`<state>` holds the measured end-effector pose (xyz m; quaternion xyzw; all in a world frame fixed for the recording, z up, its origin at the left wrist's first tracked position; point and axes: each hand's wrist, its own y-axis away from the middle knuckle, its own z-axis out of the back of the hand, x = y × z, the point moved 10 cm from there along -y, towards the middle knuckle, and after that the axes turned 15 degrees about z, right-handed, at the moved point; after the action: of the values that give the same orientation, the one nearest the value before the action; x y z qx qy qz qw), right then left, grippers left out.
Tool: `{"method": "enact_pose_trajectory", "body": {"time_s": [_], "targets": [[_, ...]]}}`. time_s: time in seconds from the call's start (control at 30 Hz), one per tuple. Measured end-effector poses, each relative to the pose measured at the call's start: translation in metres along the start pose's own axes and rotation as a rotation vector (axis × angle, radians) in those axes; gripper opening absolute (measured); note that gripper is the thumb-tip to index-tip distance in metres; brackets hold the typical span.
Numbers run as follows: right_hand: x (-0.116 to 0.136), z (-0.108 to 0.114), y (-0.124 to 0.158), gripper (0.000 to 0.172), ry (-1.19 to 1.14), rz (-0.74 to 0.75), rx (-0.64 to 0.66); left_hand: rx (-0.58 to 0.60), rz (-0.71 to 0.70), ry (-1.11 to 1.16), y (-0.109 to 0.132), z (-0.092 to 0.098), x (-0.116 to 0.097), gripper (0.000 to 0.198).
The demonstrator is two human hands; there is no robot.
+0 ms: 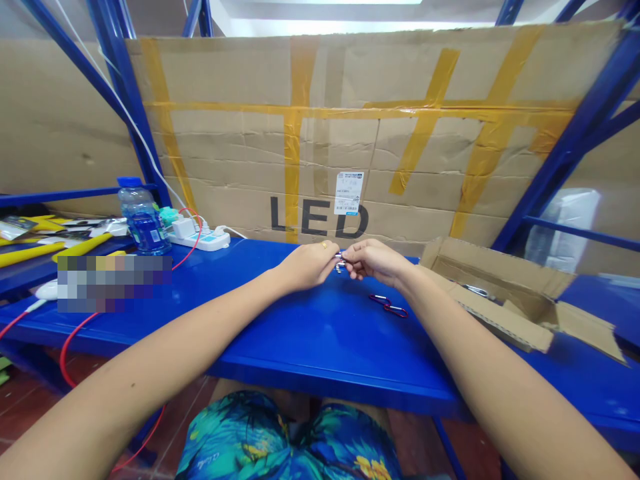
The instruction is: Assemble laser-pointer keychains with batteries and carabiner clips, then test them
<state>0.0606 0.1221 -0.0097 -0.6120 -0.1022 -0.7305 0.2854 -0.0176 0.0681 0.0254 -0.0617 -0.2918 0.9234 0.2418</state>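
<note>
My left hand [314, 265], with a gold-coloured ring on one finger, and my right hand [376, 261] meet over the far middle of the blue table [320, 333]. Their fingertips are closed on a small shiny metal piece [341, 265] between them. Fingers cover much of it, so its exact kind is unclear. Just below my right hand, two dark red carabiners [388, 305] with silvery gates lie on the tabletop, close together.
An opened cardboard box [500, 293] on the right holds a metal item. At the left stand a bottle [144, 217] with a blue cap and a white power strip [205, 238] with cables. Yellow-handled items [35, 253] lie farther left. A large cardboard sheet [240, 153] closes off the back.
</note>
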Motion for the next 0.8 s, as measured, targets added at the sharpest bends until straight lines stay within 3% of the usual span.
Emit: {"method": "enact_pose_trajectory", "body": {"time_s": [0.07,0.17,0.23,0.3,0.37,0.53,0.8], "targets": [[0.011,0.009,-0.002,0.018,0.184,0.082,-0.018,-0.019,0.053,0.087,-0.003,0.007,0.008,0.019],[0.025,0.034,-0.001,0.018,0.659,0.122,-0.108,-0.038,0.127,0.164,-0.007,0.013,0.020,0.017],[0.023,0.040,0.001,0.016,0.946,0.044,-0.044,-0.034,0.162,0.193,-0.008,0.014,0.027,0.017],[0.010,0.040,0.006,0.013,1.100,-0.091,0.119,-0.022,0.183,0.211,-0.009,0.013,0.032,0.017],[-0.001,0.038,0.014,0.014,1.169,-0.206,0.260,-0.005,0.192,0.222,-0.009,0.011,0.033,0.017],[-0.011,0.027,0.022,0.021,1.229,-0.288,0.411,0.033,0.169,0.224,-0.008,0.004,0.029,0.017],[-0.019,0.022,0.021,0.033,1.213,-0.328,0.395,0.049,0.160,0.216,-0.008,0.002,0.026,0.016]]}}
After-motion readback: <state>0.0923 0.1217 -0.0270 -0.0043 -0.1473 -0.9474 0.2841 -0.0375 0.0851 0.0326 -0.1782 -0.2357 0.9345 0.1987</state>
